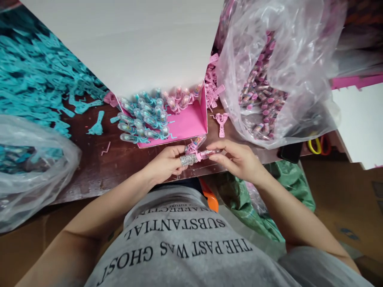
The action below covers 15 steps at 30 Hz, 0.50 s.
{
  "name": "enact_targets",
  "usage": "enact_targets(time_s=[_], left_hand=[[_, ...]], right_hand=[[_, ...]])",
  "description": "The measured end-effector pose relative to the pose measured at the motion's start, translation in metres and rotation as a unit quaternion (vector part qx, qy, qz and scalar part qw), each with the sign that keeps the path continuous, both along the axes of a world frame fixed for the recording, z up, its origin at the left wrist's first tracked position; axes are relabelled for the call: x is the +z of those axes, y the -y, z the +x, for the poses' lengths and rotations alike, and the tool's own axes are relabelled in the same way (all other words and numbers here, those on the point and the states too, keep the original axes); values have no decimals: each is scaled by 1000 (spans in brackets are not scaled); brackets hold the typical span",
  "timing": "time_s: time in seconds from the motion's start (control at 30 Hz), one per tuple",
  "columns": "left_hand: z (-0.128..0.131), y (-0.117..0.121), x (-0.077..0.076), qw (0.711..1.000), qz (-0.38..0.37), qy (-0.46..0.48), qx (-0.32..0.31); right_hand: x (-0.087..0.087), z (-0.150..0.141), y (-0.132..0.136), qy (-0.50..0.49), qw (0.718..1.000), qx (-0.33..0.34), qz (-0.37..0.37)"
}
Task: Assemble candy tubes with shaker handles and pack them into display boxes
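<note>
My left hand [166,164] is closed around a small pink plastic piece [191,149] fitted with a clear capsule-like tube [198,140], just in front of the box edge. Grey speckled wrapping [188,160] covers a digit of that hand. With thumb and fingertips, my right hand [237,160] pinches the end of a second clear tube [207,154], which meets the pink piece. Beyond my hands, an open pink-floored box [187,120] holds several turquoise pieces [145,113] with clear tubes on the left. Similar pink pieces [182,97] stand at its back right.
Turquoise plastic parts [38,75] are heaped at left, above a clear bag [60,159]. Right of the box lie pink parts [221,124] and a large clear bag [302,107] of filled tubes. Scissors [318,145] and a dark phone-like object [290,152] sit near the right edge.
</note>
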<state>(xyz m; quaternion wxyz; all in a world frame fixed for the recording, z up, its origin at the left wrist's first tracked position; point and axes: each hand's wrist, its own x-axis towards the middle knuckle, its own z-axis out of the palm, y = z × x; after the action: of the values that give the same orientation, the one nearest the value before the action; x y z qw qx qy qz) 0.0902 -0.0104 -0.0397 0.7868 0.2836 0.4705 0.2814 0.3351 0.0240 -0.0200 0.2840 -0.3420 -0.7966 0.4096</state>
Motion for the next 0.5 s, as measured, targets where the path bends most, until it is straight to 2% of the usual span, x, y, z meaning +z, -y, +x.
enact_targets(time_s=[0.13, 0.23, 0.33, 0.4, 0.43, 0.5], left_hand=[[1, 0, 12, 1000, 23, -13, -12], [2, 0, 18, 997, 61, -46, -13], [4, 3, 16, 981, 167, -100, 14], [4, 8, 13, 944, 283, -166, 29], [2, 11, 11, 911, 349, -216, 26], [-2, 16, 10, 810, 482, -334, 2]], right_hand=[[-8, 0, 6, -70, 997, -11, -41], [-4, -1, 6, -63, 997, 5, 35], [-1, -7, 5, -23, 992, 9, 121], [-2, -9, 5, -5, 994, -8, 111], [-3, -10, 5, 2, 996, -14, 84], [-5, -10, 6, 4, 1000, -12, -6]])
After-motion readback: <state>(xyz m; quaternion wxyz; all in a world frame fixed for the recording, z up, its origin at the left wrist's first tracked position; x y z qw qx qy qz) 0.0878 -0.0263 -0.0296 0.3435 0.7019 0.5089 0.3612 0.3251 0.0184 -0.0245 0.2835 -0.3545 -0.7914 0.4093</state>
